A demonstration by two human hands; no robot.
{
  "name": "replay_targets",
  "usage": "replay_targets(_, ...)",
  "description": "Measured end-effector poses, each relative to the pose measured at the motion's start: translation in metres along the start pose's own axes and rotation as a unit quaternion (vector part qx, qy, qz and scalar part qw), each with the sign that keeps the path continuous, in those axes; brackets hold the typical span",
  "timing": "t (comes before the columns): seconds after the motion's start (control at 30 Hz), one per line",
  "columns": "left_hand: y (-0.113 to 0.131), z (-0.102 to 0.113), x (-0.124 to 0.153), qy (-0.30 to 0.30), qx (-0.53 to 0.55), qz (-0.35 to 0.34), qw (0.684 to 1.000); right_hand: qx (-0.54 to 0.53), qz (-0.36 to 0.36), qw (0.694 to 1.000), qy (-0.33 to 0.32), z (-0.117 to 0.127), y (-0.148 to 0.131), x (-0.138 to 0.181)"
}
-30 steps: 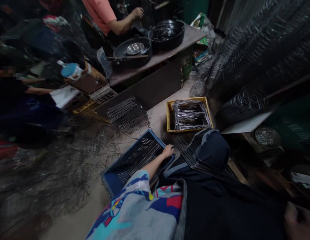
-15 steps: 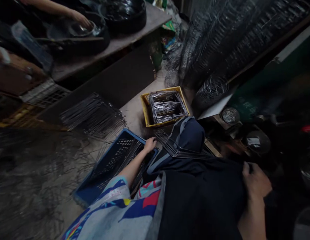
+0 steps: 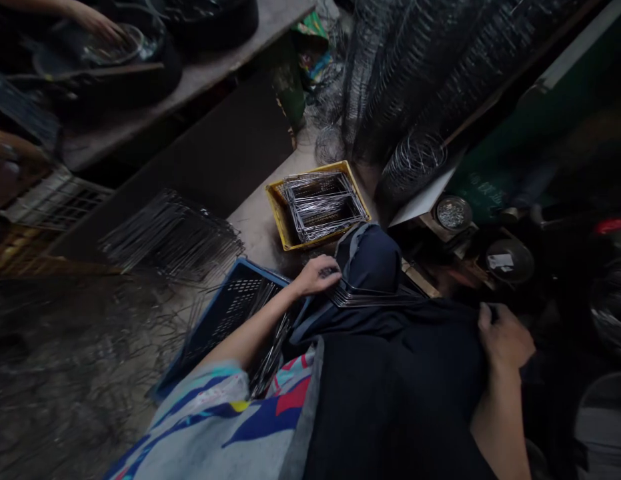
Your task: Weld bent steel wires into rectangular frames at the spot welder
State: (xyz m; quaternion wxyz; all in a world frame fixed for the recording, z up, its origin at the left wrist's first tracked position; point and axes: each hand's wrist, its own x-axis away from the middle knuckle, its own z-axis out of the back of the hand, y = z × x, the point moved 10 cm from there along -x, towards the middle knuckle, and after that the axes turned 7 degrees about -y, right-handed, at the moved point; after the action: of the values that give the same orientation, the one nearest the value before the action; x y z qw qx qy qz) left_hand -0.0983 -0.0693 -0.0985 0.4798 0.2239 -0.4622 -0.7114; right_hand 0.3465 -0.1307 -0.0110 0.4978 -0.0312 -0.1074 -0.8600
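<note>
My left hand (image 3: pixel 317 275) reaches over the corner of a blue plastic crate (image 3: pixel 225 320) and closes its fingers on the near end of a bundle of wire frames (image 3: pixel 375 295) lying across my dark-clothed lap (image 3: pixel 390 373). The crate holds more long wire pieces. My right hand (image 3: pixel 503 340) rests on the dark cloth at my right thigh, fingers curled against the fabric. A yellow crate (image 3: pixel 285 230) full of rectangular wire frames sits just beyond my knee.
A loose stack of wire racks (image 3: pixel 170 233) lies left of the yellow crate. Coiled wire rings (image 3: pixel 415 160) and tall stacks of them lean at the back right. Another person's hand (image 3: pixel 93 20) works at a bench (image 3: pixel 190 80) with dark pans. Small tins (image 3: pixel 453 212) sit at the right.
My left hand has lifted from the blue crate's rim and moved right onto the wire bundle on my lap. My right hand came into view on my thigh. The view swung right.
</note>
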Motion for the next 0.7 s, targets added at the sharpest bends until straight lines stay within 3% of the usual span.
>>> replay_targets(0.1,0.058,-0.027,0.006,-0.078,-0.099,-0.111,0.986,-0.006,0.003,1.000,-0.006,-0.002,-0.001,-0.002)
replay_targets(0.23,0.077,-0.036,-0.010,-0.086,-0.198,-0.127,0.968,-0.020,0.039,0.999,0.017,0.000,-0.005,0.001)
replay_targets(0.37,0.087,-0.013,-0.059,-0.015,-0.164,-0.110,0.980,-0.031,0.040,0.998,0.028,0.000,0.004,0.001)
replay_targets(0.43,0.103,-0.013,-0.091,-0.017,-0.163,-0.125,0.979,-0.033,0.034,0.999,0.024,0.000,0.012,0.001)
replay_targets(0.6,0.175,-0.033,-0.163,-0.004,-0.201,-0.182,0.962,-0.066,0.032,0.997,0.009,-0.006,0.025,0.001)
replay_targets(0.7,0.215,-0.071,-0.190,-0.045,-0.270,-0.209,0.939,-0.122,0.045,0.991,0.026,-0.010,0.041,0.004)
